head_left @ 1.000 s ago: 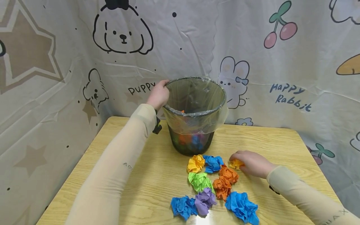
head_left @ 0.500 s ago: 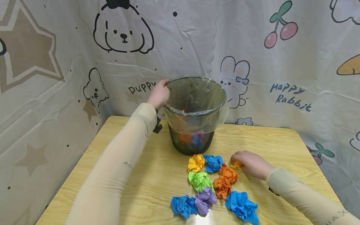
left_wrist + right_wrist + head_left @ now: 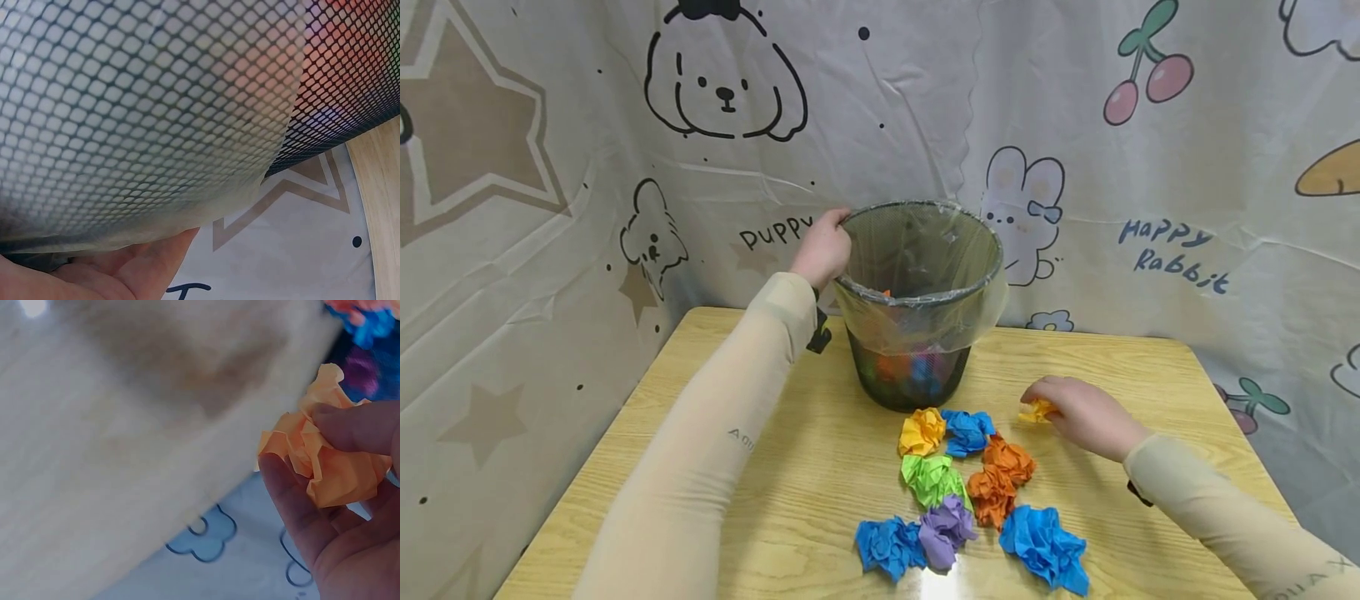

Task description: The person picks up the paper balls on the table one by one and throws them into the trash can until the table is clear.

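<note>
My left hand (image 3: 824, 248) grips the rim of a black mesh wastebasket (image 3: 910, 375) at its left side. A translucent plastic liner (image 3: 925, 325) folds over that rim, and colored paper shows through the mesh near the bottom. In the left wrist view, the fingers (image 3: 156, 262) lie under the liner's edge. My right hand (image 3: 1086, 412) pinches a crumpled yellow-orange paper ball (image 3: 1037, 411) to the right of the basket. The right wrist view shows thumb and fingers around this paper ball (image 3: 337, 462), with the tabletop behind it.
In front of the basket on the wooden table (image 3: 790, 500) lie a yellow paper ball (image 3: 922, 432), a green one (image 3: 934, 481), a purple one (image 3: 946, 532), several blue ones (image 3: 1045, 550) and orange paper (image 3: 996, 492). A printed curtain (image 3: 880, 100) hangs behind.
My right hand has lifted the yellow-orange paper ball slightly up and away from the orange paper beside it. The left hand stays on the basket's rim.
</note>
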{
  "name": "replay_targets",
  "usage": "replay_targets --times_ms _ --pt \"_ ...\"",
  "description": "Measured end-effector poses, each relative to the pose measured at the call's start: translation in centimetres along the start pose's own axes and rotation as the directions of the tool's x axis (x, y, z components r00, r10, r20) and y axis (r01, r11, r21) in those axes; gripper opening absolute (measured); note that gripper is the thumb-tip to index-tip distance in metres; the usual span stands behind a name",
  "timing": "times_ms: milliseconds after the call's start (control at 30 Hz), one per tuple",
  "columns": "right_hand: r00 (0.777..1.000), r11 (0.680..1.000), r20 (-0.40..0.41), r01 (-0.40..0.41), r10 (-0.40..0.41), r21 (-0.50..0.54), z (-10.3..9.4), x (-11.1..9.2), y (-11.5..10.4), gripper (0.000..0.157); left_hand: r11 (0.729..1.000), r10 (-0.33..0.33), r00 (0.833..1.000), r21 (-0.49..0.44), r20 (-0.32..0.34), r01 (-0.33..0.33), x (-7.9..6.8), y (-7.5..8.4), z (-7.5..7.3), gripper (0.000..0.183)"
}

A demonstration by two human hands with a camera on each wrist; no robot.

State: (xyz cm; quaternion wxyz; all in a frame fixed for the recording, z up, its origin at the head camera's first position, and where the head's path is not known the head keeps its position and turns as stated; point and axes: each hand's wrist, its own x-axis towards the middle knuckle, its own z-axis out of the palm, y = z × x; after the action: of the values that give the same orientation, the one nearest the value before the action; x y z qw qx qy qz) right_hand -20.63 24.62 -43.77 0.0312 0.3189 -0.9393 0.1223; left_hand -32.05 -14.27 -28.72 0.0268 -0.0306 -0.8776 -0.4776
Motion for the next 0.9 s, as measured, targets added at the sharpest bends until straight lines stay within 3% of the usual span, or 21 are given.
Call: replay_targets --times_ms 233,400,633,900 --pt "0.996 0.999 -0.085 -0.031 0.033 0.015 -3.7 0.8 -0.6 0.034 1.000 -0.005 1.000 0.001 -0.005 0.005 0.0 0.0 0.0 0.053" --pt "0.988 1.000 -0.155 -0.004 0.007 0.015 -6.4 1.8 -0.9 0.036 1.000 -0.009 1.000 -0.012 -0.004 0.009 -0.1 -0.2 0.1 0.053" --pt "0.960 1.000 -0.279 0.025 -0.022 0.007 -9.7 3.2 -1.3 0.040 1.000 -0.001 1.000 -0.012 -0.003 0.001 -0.1 -0.3 0.0 0.054" --pt "0.941 1.000 -0.338 0.017 -0.019 -0.010 -12.9 4.9 -2.2 0.039 1.000 0.018 1.000 0.018 0.004 -0.018 -0.2 -0.1 0.0 0.054"
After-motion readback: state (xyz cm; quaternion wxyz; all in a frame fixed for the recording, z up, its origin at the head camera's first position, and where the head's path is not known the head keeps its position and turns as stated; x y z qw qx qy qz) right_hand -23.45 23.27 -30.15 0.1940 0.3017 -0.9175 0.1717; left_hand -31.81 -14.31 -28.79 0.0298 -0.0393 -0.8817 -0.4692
